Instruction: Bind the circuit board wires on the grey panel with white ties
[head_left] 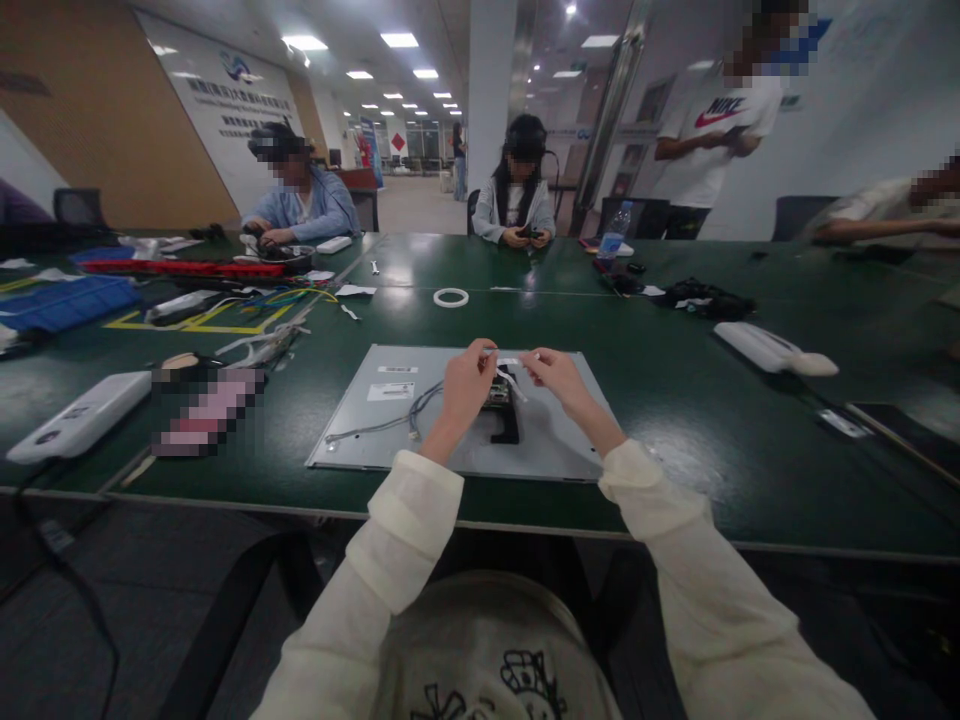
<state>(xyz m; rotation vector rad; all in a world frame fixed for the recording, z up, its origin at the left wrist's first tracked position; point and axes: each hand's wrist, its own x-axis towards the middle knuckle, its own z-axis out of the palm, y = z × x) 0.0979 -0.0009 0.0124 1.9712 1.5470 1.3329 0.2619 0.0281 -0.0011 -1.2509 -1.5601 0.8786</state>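
Observation:
A flat grey metal panel (390,420) lies on the green table in front of me, with labels on its upper left part. In its middle is a black bracket (511,428) with a small circuit board (496,393) in it. My left hand (469,388) is closed in a pinch above the board; its fingertips hide whatever they hold. My right hand (561,382) pinches a thin white strip (508,361) that spans the gap between both hands. Another white strip (514,384) hangs down over the board. A grey cable bundle (420,405) runs left across the panel.
A white tape roll (451,297) lies beyond the panel. To the left are a white power bank (79,415), loose wires (277,330) and a blue tray (67,303). A white device (757,345) and a bottle (616,230) stand right. Other people sit across the table.

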